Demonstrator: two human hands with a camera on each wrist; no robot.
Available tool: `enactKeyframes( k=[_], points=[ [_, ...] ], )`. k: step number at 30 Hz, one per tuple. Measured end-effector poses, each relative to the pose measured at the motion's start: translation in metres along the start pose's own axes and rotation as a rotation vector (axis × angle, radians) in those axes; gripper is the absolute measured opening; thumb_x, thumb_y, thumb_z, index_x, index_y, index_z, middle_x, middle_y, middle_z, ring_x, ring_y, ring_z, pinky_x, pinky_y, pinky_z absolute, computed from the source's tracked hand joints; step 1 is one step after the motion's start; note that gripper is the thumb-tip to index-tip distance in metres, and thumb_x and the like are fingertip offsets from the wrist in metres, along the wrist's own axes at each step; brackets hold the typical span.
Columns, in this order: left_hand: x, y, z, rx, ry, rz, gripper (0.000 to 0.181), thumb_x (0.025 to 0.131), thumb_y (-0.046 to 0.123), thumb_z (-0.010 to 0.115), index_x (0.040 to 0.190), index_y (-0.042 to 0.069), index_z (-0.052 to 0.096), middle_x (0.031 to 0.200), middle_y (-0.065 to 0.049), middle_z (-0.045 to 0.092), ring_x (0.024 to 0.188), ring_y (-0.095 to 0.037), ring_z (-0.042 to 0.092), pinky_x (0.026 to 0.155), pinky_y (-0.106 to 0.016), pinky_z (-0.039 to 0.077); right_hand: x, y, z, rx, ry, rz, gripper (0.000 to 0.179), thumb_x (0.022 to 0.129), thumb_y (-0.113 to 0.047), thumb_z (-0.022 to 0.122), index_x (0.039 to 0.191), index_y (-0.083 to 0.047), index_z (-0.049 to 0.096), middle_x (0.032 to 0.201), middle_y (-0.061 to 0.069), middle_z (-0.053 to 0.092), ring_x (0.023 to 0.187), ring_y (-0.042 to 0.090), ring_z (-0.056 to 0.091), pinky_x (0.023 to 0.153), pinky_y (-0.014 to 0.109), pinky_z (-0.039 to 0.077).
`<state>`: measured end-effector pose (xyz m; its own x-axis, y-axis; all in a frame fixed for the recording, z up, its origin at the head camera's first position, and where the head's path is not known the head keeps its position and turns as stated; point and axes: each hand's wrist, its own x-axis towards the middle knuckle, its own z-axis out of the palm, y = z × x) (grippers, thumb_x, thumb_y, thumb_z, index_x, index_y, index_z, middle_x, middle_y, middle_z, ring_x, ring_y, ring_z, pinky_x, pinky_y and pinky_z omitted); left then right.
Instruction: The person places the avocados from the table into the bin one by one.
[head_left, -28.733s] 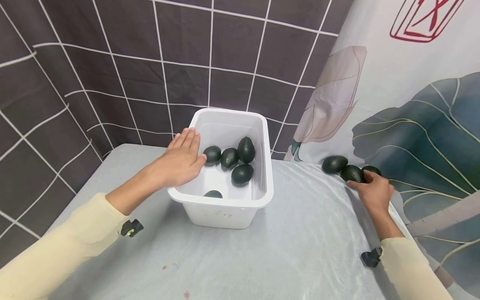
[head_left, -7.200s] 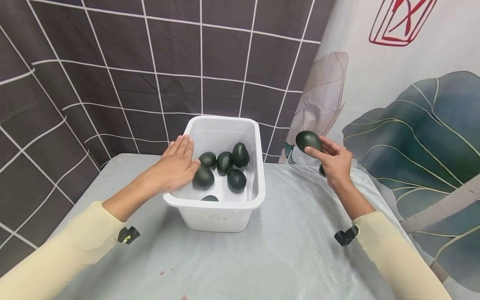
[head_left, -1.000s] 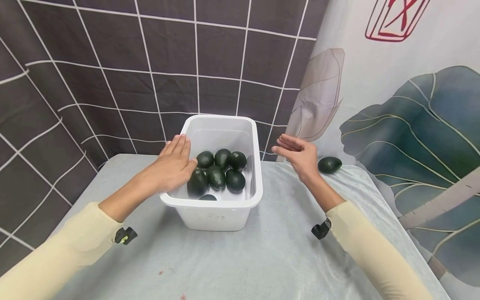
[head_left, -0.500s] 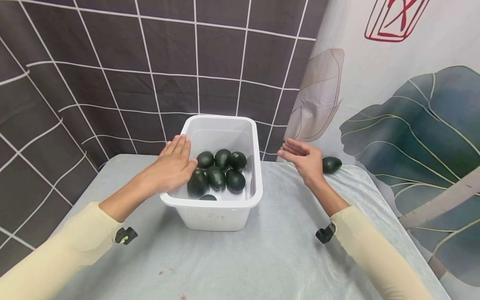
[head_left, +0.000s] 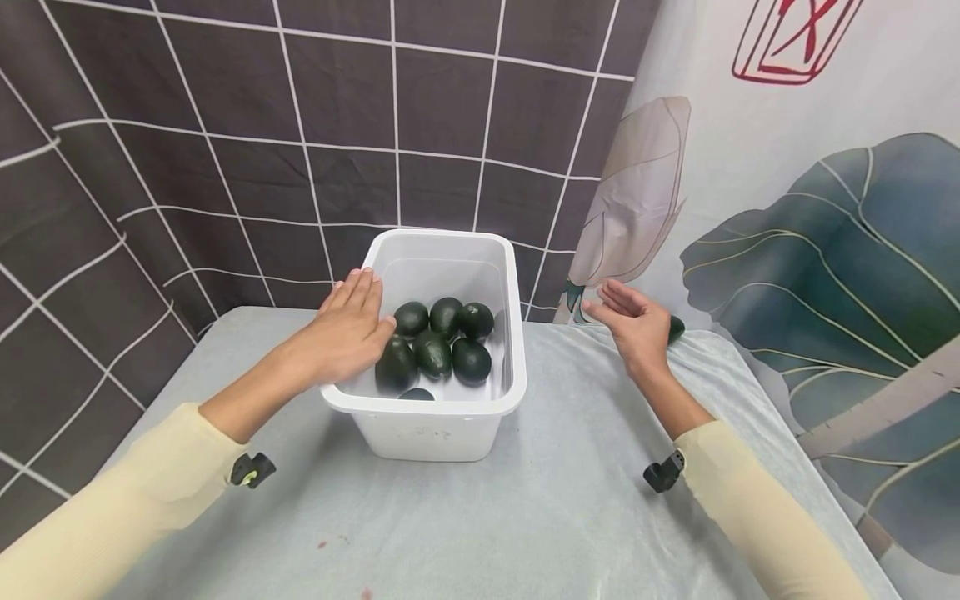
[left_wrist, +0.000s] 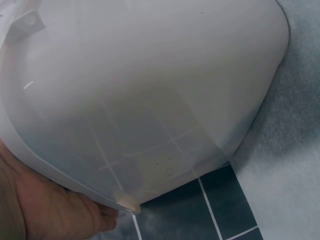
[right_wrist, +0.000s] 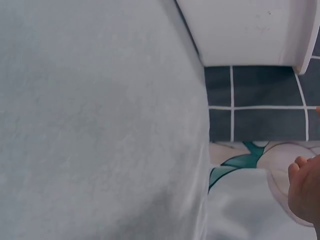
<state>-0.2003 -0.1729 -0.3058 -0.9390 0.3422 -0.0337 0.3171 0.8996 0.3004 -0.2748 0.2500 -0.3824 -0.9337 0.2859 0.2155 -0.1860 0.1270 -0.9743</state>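
Observation:
A white plastic bin [head_left: 442,431] stands on the table with several dark green avocados [head_left: 432,354] lying in it. My left hand [head_left: 347,329] rests on the bin's left rim, its fingers straight. In the left wrist view, the same left hand [left_wrist: 55,212] lies along the rim of the bin [left_wrist: 150,90]. Over the table to the right of the bin is my right hand [head_left: 630,325], with relaxed fingers and nothing in them. Just behind it, one more avocado [head_left: 676,328] shows only partly. The right wrist view catches that right hand [right_wrist: 304,190] at its edge.
The table [head_left: 570,467] has a pale grey-blue cloth cover. A dark tiled-pattern sheet [head_left: 450,100] hangs close behind the bin and along the left. At the right hangs a white sheet [head_left: 720,192] printed with large leaves.
Over the earlier frames, avocados have moved from the table's right side into the bin. In the last second my right hand has moved right, toward the remaining avocado. My left hand stays put.

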Motion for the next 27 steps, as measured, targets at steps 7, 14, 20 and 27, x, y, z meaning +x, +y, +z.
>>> enactKeyframes(
  k=[7, 14, 20, 27],
  points=[
    [-0.001, 0.002, -0.001, -0.003, 0.007, 0.003, 0.077, 0.119, 0.036, 0.028, 0.173, -0.017, 0.012, 0.185, -0.036, -0.001, 0.176, -0.054, -0.005, 0.143, -0.069, 0.001, 0.006, 0.013, -0.012, -0.034, 0.117, 0.027, 0.069, 0.088, -0.012, 0.098, 0.151, -0.002, 0.071, 0.151, 0.020, 0.073, 0.140, 0.024, 0.075, 0.105, 0.016, 0.061],
    [-0.001, 0.000, -0.001, 0.000, 0.009, 0.003, 0.078, 0.119, 0.037, 0.028, 0.173, -0.017, 0.012, 0.185, -0.036, -0.001, 0.175, -0.054, -0.005, 0.143, -0.069, 0.001, 0.014, 0.023, -0.022, -0.058, 0.250, 0.071, 0.073, 0.086, -0.018, 0.100, 0.152, -0.007, 0.072, 0.154, 0.014, 0.073, 0.145, 0.024, 0.072, 0.117, 0.025, 0.058],
    [-0.001, 0.002, -0.002, 0.003, 0.013, 0.006, 0.077, 0.119, 0.037, 0.027, 0.173, -0.017, 0.012, 0.185, -0.036, 0.000, 0.176, -0.054, -0.004, 0.143, -0.069, 0.001, 0.020, 0.029, -0.026, -0.017, 0.350, 0.070, 0.075, 0.084, -0.016, 0.101, 0.152, -0.006, 0.071, 0.156, 0.015, 0.072, 0.146, 0.023, 0.070, 0.120, 0.026, 0.056],
    [-0.002, 0.002, -0.003, -0.015, 0.009, -0.001, 0.078, 0.119, 0.037, 0.027, 0.173, -0.017, 0.011, 0.185, -0.036, -0.002, 0.176, -0.054, -0.006, 0.143, -0.068, 0.000, 0.025, 0.035, -0.030, -0.001, 0.448, 0.100, 0.083, 0.086, -0.016, 0.100, 0.160, -0.009, 0.064, 0.166, 0.010, 0.064, 0.155, 0.017, 0.062, 0.126, 0.021, 0.048]
  ],
)
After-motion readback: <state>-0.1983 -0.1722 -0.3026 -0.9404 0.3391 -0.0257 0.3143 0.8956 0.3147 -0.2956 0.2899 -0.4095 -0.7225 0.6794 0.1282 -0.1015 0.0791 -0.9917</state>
